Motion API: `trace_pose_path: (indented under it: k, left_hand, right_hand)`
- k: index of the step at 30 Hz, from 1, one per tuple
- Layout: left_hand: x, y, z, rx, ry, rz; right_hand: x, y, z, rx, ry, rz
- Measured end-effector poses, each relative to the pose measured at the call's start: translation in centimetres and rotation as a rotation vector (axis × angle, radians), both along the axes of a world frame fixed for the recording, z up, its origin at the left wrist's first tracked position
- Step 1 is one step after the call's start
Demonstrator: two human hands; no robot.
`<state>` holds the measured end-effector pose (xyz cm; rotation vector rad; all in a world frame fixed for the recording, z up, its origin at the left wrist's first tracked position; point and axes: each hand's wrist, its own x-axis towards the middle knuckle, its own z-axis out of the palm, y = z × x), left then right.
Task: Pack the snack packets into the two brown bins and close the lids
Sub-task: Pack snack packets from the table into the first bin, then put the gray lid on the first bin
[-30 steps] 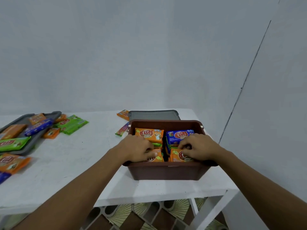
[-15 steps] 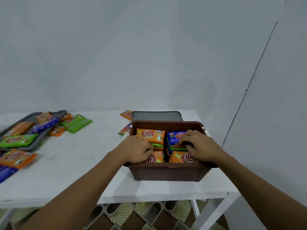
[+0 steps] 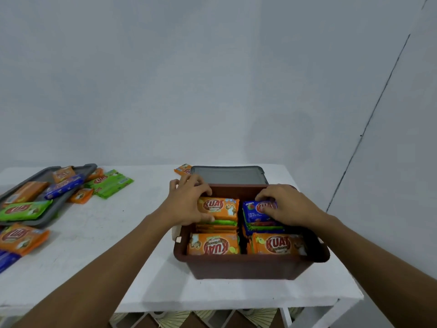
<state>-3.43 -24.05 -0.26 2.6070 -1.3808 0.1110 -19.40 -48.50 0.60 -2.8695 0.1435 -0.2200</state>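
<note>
An open brown bin (image 3: 246,266) stands near the table's right front corner, filled with stacked snack packets. My left hand (image 3: 186,202) grips the top orange packet (image 3: 222,208) of the back-left stack, fingers over its far edge and thumb at its near edge. Fingers curled, my right hand (image 3: 286,205) holds the blue packet (image 3: 256,211) on top of the back-right stack. Two more orange packets, one at front left (image 3: 212,245) and one at front right (image 3: 276,243), lie at the front of the bin. Only one brown bin is in view.
A grey lid (image 3: 227,175) lies flat right behind the bin, an orange packet (image 3: 183,169) beside it. At the left, a grey tray (image 3: 50,205) holds several packets. A green packet (image 3: 111,183) and other loose ones lie around the tray on the white table (image 3: 113,245).
Both hands have moved from the front packets to the back stacks of the bin. The left hand now grips the orange top packet, the right holds the blue one.
</note>
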Motion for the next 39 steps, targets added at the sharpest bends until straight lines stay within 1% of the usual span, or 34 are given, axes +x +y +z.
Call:
trace_pose_path:
  k: [2,4,6,7,9,12,15,16,19,21,22,24,26,27,29,30,33,35,37,38,39]
  left_hand:
    - [1.5,-0.9,0.4,-0.021,0.015,-0.027]
    - [3.1,-2.0,0.7,-0.12,0.061,-0.009]
    - [5.2,-3.0,0.7,-0.204,0.163,0.036]
    - [6.6,-3.4,0.4,-0.219,0.223,0.056]
    - [9.2,-3.7,-0.3,-0.225,0.313,0.098]
    - [12.6,-3.8,-1.3,-0.214,0.387,0.204]
    - [14.6,-4.5,-2.3,-0.113,0.45,0.27]
    - [14.8,-4.9,-2.6,-0.083,0.464,0.268]
    - [14.9,-5.9,-3.4,-0.094,0.479,0.257]
    - [15.6,-6.5,-4.2,-0.119,0.485,0.294]
    - [15.9,-6.6,-4.4,-0.133,0.513,0.322]
    - [16.4,-6.7,-4.5,-0.166,0.557,0.346]
    - [16.9,-6.6,-4.1,-0.219,0.531,0.36]
    - [16.9,-6.4,-3.7,-0.29,0.525,0.382]
    - [16.7,-5.9,-2.7,-0.49,0.57,0.433]
    - [16.2,-5.6,-2.1,-0.603,0.61,0.445]
    - [13.8,-4.8,0.2,-0.962,0.833,0.413]
    - [11.6,-4.2,1.6,-1.101,0.93,0.372]
    - [9.5,-3.2,2.3,-1.226,1.077,0.319]
    - [8.4,-2.7,2.6,-1.279,1.141,0.298]
    - [7.4,-2.2,2.9,-1.313,1.189,0.293]
  right_hand:
    - [1.7,-0.3,0.6,0.012,-0.044,-0.011]
    - [3.7,-0.9,1.1,0.067,-0.14,-0.05]
    - [5.8,-1.8,1.5,0.124,-0.168,-0.077]
    - [7.0,-2.5,1.5,0.143,-0.149,-0.083]
    - [9.1,-3.9,1.0,0.178,-0.068,-0.109]
    - [11.9,-6.0,0.2,0.211,0.074,-0.188]
    - [13.7,-8.0,-0.6,0.166,0.237,-0.28]
    - [14.2,-8.4,-0.8,0.185,0.297,-0.334]
    - [15.1,-9.1,-1.6,0.364,0.48,-0.514]
    - [16.0,-9.2,-2.3,0.478,0.546,-0.561]
    - [16.2,-9.1,-2.5,0.532,0.547,-0.57]
    - [16.5,-8.8,-2.6,0.654,0.47,-0.593]
    - [16.4,-8.9,-2.1,0.785,0.288,-0.617]
    - [16.2,-9.0,-1.7,0.842,0.179,-0.632]
    - [15.6,-9.1,-0.5,0.969,-0.01,-0.646]
    - [15.0,-9.1,0.2,1.043,-0.088,-0.637]
    - [12.4,-8.5,2.4,1.251,-0.304,-0.572]
    - [10.0,-7.9,3.7,1.367,-0.421,-0.535]
    - [7.5,-7.5,4.5,1.502,-0.475,-0.498]
    - [5.9,-7.1,4.8,1.549,-0.471,-0.487]
    - [4.7,-6.7,4.9,1.551,-0.445,-0.49]
